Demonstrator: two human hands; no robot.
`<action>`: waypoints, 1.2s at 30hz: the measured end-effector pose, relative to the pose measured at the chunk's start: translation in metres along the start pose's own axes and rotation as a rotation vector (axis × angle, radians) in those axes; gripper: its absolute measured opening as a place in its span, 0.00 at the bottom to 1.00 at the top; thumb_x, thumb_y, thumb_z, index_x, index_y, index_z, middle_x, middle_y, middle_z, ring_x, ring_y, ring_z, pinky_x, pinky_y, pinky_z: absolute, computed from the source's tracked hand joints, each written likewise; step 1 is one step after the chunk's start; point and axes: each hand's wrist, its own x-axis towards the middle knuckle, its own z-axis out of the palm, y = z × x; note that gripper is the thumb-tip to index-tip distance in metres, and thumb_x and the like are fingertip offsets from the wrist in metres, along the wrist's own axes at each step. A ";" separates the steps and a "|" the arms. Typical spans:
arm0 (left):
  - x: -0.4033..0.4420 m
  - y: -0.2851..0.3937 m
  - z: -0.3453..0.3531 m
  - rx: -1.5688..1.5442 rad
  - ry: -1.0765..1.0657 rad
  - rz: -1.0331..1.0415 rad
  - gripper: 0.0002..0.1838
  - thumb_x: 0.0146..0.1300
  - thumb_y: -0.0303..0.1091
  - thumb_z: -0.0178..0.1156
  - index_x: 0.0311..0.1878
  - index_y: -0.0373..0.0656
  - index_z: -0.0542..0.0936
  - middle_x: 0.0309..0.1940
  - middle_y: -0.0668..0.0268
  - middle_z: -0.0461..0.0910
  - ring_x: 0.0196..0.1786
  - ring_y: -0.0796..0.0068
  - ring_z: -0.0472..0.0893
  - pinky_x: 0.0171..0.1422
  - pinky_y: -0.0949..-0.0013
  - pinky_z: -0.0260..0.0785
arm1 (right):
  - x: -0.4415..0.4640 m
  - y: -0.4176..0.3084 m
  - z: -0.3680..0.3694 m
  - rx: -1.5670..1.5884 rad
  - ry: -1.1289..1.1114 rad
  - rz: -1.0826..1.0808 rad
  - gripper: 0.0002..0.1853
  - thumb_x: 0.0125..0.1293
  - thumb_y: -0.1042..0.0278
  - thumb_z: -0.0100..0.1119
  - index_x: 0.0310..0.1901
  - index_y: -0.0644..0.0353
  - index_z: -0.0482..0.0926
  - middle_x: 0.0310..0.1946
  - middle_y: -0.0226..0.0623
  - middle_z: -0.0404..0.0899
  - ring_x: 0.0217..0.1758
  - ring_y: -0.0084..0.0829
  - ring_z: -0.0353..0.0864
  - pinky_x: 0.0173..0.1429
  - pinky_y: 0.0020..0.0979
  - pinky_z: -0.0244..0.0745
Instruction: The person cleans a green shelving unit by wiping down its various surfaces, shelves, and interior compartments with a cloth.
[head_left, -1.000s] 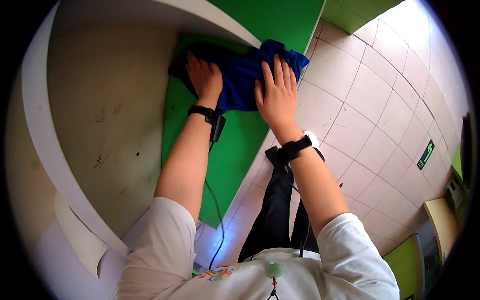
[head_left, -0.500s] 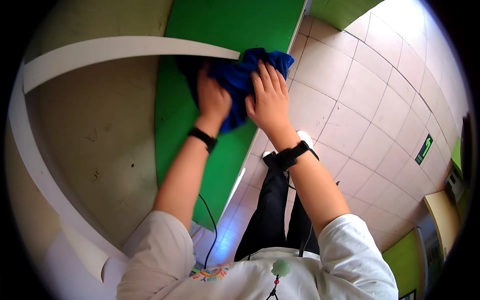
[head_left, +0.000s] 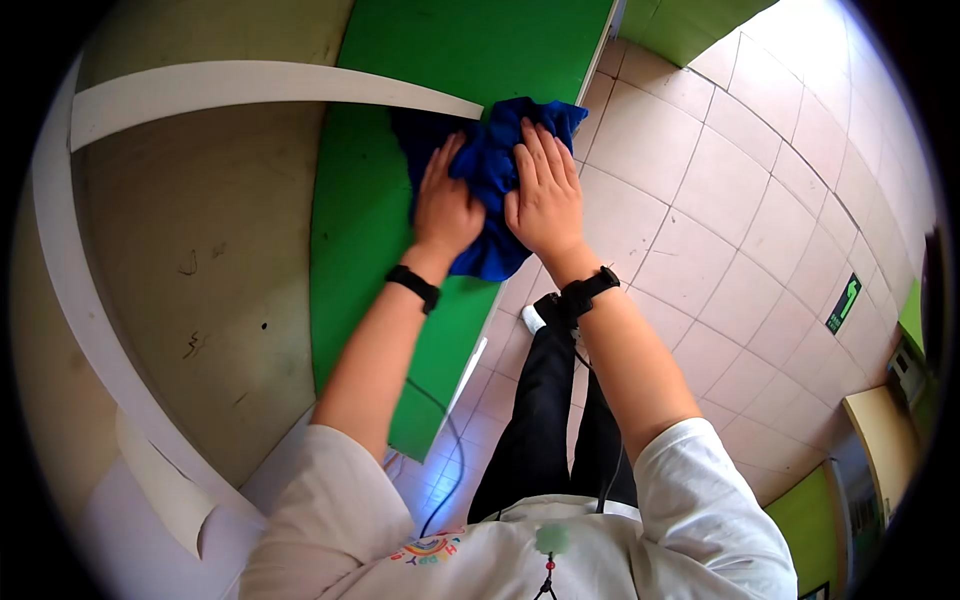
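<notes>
A crumpled blue cloth (head_left: 497, 250) lies on the green surface (head_left: 455, 45), spread under both of my hands. My left hand (head_left: 448, 208) rests on its left part, with fingers stretched out and pointing away from me. On the right part, my right hand (head_left: 545, 195) lies flat, its fingers extended and close to the cloth's far right corner. Both palms face down, and neither hand is wrapped round the cloth. The tip of a curved white strip (head_left: 290, 82) reaches to the cloth's far edge, just beyond my left fingers.
A beige wall panel (head_left: 200, 240) with small marks stands on the left, framed by the white strip. Right of the green surface is a tiled floor (head_left: 640, 150) with a green arrow sign (head_left: 844, 304). A thin black cable (head_left: 455, 440) hangs near my left arm.
My left hand has slid right and slightly towards me, closer to my right hand, pulling the left side of the cloth with it. My right hand has barely moved.
</notes>
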 end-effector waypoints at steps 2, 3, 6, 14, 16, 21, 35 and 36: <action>-0.018 -0.046 -0.011 0.064 0.033 -0.088 0.17 0.57 0.30 0.55 0.46 0.26 0.74 0.67 0.36 0.63 0.69 0.40 0.63 0.76 0.47 0.52 | -0.001 -0.003 -0.001 -0.019 -0.014 -0.007 0.28 0.52 0.66 0.53 0.57 0.66 0.71 0.70 0.47 0.64 0.75 0.42 0.60 0.79 0.41 0.48; -0.019 -0.069 -0.017 0.137 0.104 -0.151 0.18 0.57 0.30 0.54 0.48 0.25 0.73 0.67 0.35 0.62 0.70 0.39 0.62 0.76 0.46 0.51 | 0.000 -0.002 -0.001 -0.037 -0.012 -0.005 0.28 0.52 0.66 0.53 0.57 0.66 0.71 0.70 0.47 0.64 0.75 0.42 0.60 0.79 0.40 0.48; -0.010 -0.076 -0.008 0.299 0.156 -0.190 0.16 0.58 0.29 0.53 0.46 0.25 0.71 0.67 0.34 0.61 0.70 0.37 0.59 0.76 0.46 0.49 | 0.000 -0.007 0.006 -0.045 0.016 0.028 0.29 0.52 0.65 0.53 0.58 0.67 0.70 0.70 0.49 0.63 0.75 0.44 0.59 0.79 0.43 0.47; 0.000 0.003 0.013 0.156 -0.005 -0.086 0.23 0.59 0.34 0.53 0.55 0.31 0.71 0.67 0.40 0.63 0.74 0.44 0.58 0.80 0.46 0.46 | -0.002 -0.004 0.010 -0.033 0.022 0.016 0.29 0.52 0.66 0.52 0.57 0.68 0.70 0.70 0.50 0.63 0.75 0.45 0.59 0.79 0.44 0.48; -0.020 0.024 0.012 0.084 -0.037 -0.026 0.28 0.61 0.36 0.53 0.63 0.32 0.69 0.67 0.42 0.65 0.74 0.46 0.59 0.79 0.47 0.47 | -0.010 0.006 0.002 0.030 0.000 -0.054 0.28 0.52 0.67 0.51 0.57 0.68 0.71 0.70 0.50 0.63 0.75 0.44 0.60 0.79 0.43 0.49; -0.034 0.023 0.020 0.111 0.123 -0.196 0.23 0.65 0.35 0.50 0.59 0.29 0.70 0.68 0.40 0.63 0.74 0.44 0.59 0.79 0.47 0.46 | 0.045 0.011 -0.013 -0.003 0.073 0.048 0.30 0.55 0.64 0.50 0.60 0.68 0.72 0.68 0.50 0.66 0.74 0.44 0.60 0.79 0.42 0.48; -0.060 0.041 0.010 0.179 -0.019 -0.324 0.25 0.66 0.41 0.45 0.55 0.27 0.72 0.69 0.36 0.59 0.75 0.42 0.56 0.80 0.46 0.41 | 0.033 -0.004 -0.010 -0.139 -0.186 -0.174 0.24 0.57 0.59 0.53 0.52 0.67 0.78 0.71 0.47 0.63 0.77 0.40 0.56 0.81 0.45 0.42; -0.061 0.040 0.011 0.183 -0.042 -0.327 0.27 0.67 0.42 0.44 0.60 0.27 0.70 0.69 0.37 0.59 0.75 0.42 0.56 0.80 0.46 0.42 | 0.030 -0.008 -0.007 -0.141 -0.182 -0.141 0.24 0.57 0.59 0.53 0.52 0.67 0.78 0.71 0.47 0.63 0.77 0.40 0.56 0.81 0.45 0.42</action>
